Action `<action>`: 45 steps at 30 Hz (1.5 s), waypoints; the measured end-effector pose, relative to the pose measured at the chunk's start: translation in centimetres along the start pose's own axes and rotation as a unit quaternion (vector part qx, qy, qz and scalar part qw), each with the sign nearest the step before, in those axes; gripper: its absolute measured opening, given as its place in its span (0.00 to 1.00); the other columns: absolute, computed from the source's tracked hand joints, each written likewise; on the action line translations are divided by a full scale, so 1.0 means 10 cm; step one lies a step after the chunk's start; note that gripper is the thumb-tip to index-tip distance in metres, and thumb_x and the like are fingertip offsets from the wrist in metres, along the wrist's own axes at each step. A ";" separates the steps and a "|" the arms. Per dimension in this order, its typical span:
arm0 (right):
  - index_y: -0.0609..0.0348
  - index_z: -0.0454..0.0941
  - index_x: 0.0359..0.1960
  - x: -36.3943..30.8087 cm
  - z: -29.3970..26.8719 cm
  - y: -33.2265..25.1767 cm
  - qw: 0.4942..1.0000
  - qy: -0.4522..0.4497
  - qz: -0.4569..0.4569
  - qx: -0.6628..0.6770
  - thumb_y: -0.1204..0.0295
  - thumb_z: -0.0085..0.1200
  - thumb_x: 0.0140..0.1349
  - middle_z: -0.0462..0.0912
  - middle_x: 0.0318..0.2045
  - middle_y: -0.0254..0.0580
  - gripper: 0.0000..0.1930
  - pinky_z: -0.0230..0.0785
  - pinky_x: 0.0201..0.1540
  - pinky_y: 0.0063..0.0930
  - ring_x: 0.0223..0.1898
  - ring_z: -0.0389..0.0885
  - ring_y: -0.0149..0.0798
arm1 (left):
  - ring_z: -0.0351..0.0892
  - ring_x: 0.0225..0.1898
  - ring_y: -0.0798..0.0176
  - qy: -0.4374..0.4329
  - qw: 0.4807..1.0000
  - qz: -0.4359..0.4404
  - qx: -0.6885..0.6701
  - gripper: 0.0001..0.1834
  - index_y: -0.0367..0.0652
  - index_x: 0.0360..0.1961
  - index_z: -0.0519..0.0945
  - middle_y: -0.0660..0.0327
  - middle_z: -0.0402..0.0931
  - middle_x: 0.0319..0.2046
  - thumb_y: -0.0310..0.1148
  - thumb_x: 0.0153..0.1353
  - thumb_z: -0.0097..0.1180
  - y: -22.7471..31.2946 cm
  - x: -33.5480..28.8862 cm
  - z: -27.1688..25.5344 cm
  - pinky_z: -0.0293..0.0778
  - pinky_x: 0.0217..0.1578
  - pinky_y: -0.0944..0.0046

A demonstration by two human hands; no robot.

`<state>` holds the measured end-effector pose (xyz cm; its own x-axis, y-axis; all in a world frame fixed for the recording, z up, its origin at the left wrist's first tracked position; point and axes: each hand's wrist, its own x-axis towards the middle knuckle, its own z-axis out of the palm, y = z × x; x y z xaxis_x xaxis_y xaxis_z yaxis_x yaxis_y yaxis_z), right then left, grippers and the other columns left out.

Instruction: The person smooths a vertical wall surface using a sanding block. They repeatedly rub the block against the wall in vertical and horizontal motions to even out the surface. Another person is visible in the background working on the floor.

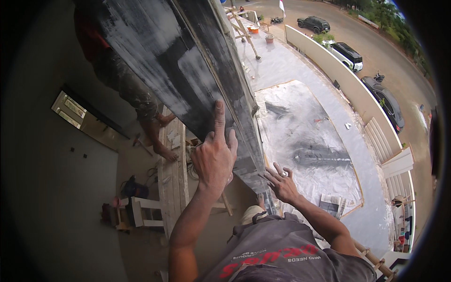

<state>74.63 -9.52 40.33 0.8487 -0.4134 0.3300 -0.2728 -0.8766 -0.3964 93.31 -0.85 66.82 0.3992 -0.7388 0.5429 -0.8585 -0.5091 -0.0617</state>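
A dark grey panel (181, 77), smeared with whitish filler or dust, rises from near my body to the upper edge, with a ridge along its right side. My left hand (213, 160) is raised against it, dusty, its index finger stretched flat along the surface beside the ridge. The thumb stands apart and the other fingers look bent; I see nothing held. Lower down, my right hand (283, 184) is at the panel's outer edge (259, 155), fingers spread, a ring on one. Whether its fingertips press on the edge is hard to tell.
Left, another person's bare legs (157, 136) stand on a wooden plank platform (171, 183). A hammer (141, 143) lies below, near a white stool-like frame (145, 211). Outside, far below, are a dust-covered sheet (310, 127), a boundary wall (329, 70) and parked cars (346, 55).
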 end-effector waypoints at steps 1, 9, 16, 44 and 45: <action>0.49 0.74 0.59 0.01 0.01 0.00 1.000 0.004 0.002 0.007 0.64 0.52 0.66 0.70 0.67 0.40 0.20 0.46 0.66 0.53 0.72 0.59 0.48 | 0.80 0.17 0.57 -0.001 1.000 0.000 0.001 0.45 0.59 0.77 0.42 0.59 0.76 0.17 0.43 0.65 0.56 0.00 -0.03 0.00 0.76 0.18 0.58; 0.50 0.74 0.60 0.11 0.13 -0.06 0.998 0.023 0.026 0.061 0.66 0.52 0.67 0.71 0.66 0.40 0.20 0.47 0.66 0.52 0.70 0.63 0.47 | 0.79 0.16 0.58 0.043 0.999 0.005 -0.010 0.45 0.59 0.77 0.44 0.59 0.76 0.17 0.42 0.64 0.56 0.01 0.12 -0.10 0.77 0.19 0.57; 0.57 0.77 0.58 0.43 -0.32 -0.23 0.927 0.151 0.177 0.293 0.64 0.46 0.73 0.82 0.52 0.53 0.17 0.70 0.50 0.35 0.54 0.81 0.47 | 0.80 0.17 0.55 0.028 0.998 -0.017 -0.053 0.47 0.59 0.77 0.42 0.58 0.76 0.17 0.39 0.61 0.56 -0.03 0.15 -0.12 0.78 0.19 0.54; 0.40 0.86 0.39 1.24 -1.80 -0.81 0.914 0.300 -0.273 -0.008 0.63 0.70 0.43 0.82 0.51 0.34 0.17 0.68 0.46 0.31 0.52 0.82 0.41 | 0.76 0.33 0.71 -0.018 0.684 -0.193 -0.703 0.18 0.33 0.36 0.83 0.62 0.82 0.31 0.42 0.68 0.58 0.00 -0.34 0.23 0.70 0.35 0.69; 0.42 0.86 0.40 1.23 -1.76 -0.85 0.920 0.286 -0.266 0.024 0.62 0.71 0.43 0.82 0.52 0.35 0.19 0.69 0.48 0.33 0.53 0.82 0.42 | 0.74 0.29 0.69 0.009 0.694 -0.199 -0.692 0.16 0.35 0.36 0.83 0.61 0.81 0.29 0.40 0.67 0.60 0.03 -0.32 0.17 0.69 0.32 0.67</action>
<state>79.40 -11.51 62.80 0.4751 -0.0040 0.8799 0.1440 -0.9862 -0.0822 92.33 0.56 63.62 0.6990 -0.6504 0.2973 -0.1726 0.2500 0.9527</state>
